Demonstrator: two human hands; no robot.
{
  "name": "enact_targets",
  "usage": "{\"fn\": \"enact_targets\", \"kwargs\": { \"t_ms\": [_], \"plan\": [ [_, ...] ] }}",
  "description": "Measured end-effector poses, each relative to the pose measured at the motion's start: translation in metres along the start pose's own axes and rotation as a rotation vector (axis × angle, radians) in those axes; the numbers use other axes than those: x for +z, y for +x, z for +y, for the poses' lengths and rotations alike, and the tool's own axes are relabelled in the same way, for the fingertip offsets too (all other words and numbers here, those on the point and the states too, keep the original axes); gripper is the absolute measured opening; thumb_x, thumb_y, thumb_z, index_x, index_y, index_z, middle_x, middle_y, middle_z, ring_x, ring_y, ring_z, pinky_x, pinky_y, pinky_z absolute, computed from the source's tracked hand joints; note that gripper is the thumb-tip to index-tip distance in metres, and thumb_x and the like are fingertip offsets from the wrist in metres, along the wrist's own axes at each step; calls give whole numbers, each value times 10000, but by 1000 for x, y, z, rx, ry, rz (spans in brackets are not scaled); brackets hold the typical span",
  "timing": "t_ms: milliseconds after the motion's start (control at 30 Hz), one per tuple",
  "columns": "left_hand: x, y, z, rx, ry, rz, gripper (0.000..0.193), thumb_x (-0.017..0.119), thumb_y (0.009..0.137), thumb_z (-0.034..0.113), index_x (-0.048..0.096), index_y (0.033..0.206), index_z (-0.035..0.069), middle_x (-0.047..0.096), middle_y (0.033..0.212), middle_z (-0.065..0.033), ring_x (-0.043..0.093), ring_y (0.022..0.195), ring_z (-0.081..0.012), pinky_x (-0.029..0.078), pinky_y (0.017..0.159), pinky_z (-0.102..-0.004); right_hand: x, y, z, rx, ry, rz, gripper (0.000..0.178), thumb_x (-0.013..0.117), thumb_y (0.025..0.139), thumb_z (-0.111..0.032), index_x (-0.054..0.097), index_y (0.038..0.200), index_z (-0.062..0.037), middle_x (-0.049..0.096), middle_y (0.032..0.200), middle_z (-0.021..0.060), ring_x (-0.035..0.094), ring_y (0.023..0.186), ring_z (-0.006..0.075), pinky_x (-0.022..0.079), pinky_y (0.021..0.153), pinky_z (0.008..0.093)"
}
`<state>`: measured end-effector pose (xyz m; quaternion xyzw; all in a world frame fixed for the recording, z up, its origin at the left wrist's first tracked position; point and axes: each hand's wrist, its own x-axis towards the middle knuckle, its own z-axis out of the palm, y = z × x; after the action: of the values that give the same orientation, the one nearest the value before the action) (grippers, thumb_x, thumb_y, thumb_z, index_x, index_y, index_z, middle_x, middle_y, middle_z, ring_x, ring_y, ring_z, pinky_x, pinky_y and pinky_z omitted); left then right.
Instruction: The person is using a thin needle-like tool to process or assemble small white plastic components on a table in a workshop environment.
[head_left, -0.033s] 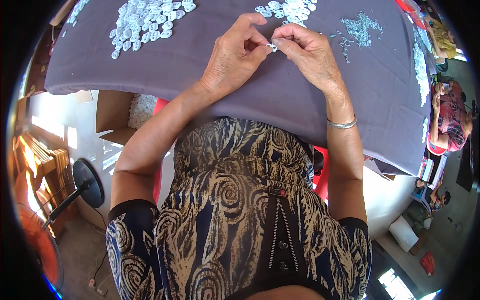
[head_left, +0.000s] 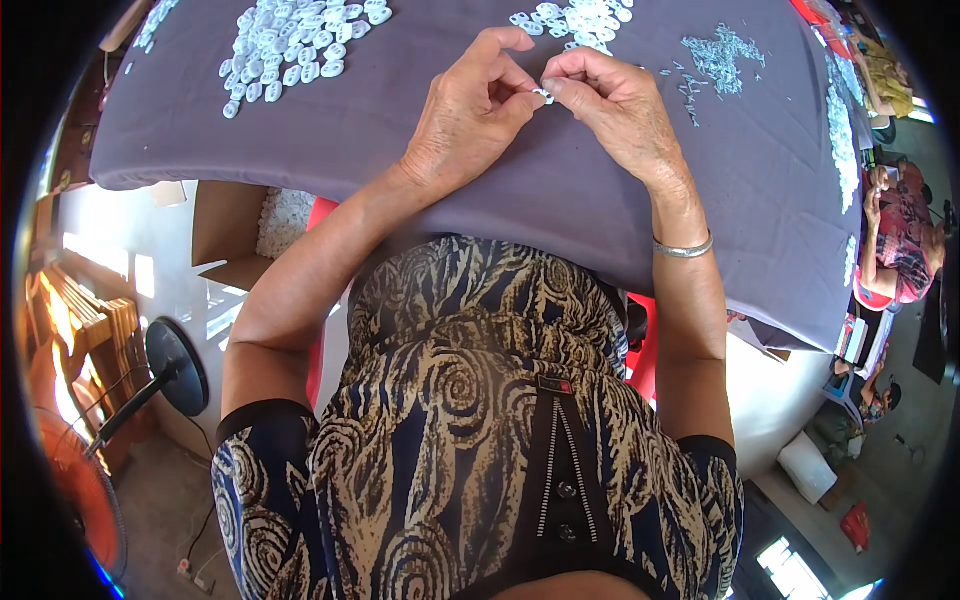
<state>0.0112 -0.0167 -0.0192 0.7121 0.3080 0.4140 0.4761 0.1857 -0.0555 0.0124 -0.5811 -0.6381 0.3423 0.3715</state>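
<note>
both the left hand (head_left: 468, 115) and right hand (head_left: 610, 110) pinch a small white piece (head_left: 543, 95), mostly hidden by fingertips

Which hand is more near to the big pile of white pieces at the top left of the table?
Left. The left hand is just right of and below the pile; the right hand is farther right, beyond the left hand.

Swirl-print dress (head_left: 470, 420) — silver bangle (head_left: 684, 248)

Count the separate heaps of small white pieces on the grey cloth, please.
4. A big heap lies far left, a second heap beyond the hands, a finer scatter to the right, and a strip along the right edge. More may lie outside the picture.
</note>
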Motion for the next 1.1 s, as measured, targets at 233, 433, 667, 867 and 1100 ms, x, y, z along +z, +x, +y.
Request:
{"fn": "enact_targets", "kwargs": {
  "t_ms": [233, 433, 667, 867, 1100],
  "plan": [
    [0, -1, 5, -1, 30, -1, 378, 631, 803, -2, 460, 1139, 32, 629, 759, -67, 617, 675, -142, 512, 655, -270, 3, 1, 3, -22, -3, 4, 91, 637, 862, -91, 652, 923, -25, 598, 762, -45, 478, 657, 16, 408, 585, 178],
    [3, -2, 4, -15, 39, 29, 372, 622, 804, -5, 459, 1137, 27, 639, 767, -72, 634, 692, -156, 516, 667, -276, 10, 0, 6, -66, -42, 75, 68, 623, 849, -42, 651, 906, -17, 617, 758, -41, 508, 678, 11, 431, 594, 179],
    [6, -2, -3, -35, -43, 116, 336, 630, 807, 4, 482, 1108, 24, 645, 762, -63, 619, 674, -123, 509, 649, -259, 26, -1, 5, -125, -5, 248, 46, 611, 842, -20, 642, 872, -6, 606, 741, -43, 500, 656, 5, 425, 577, 172],
    [8, 1, -4, -15, -111, 154, 326, 647, 814, 15, 472, 1090, 30, 645, 758, -47, 602, 676, -89, 504, 640, -240, 30, -1, 2, -82, 108, 304, 56, 600, 850, -41, 647, 873, -23, 591, 727, -42, 511, 635, 16, 435, 529, 180],
    [8, 5, -4, 6, -127, 134, 337, 622, 846, -20, 422, 1114, 25, 612, 777, -31, 524, 629, -52, 449, 537, -189, 33, 1, 7, -131, 137, 326, 66, 592, 855, -47, 650, 884, -31, 590, 738, -33, 521, 620, 23, 471, 519, 188]
  ]
}}
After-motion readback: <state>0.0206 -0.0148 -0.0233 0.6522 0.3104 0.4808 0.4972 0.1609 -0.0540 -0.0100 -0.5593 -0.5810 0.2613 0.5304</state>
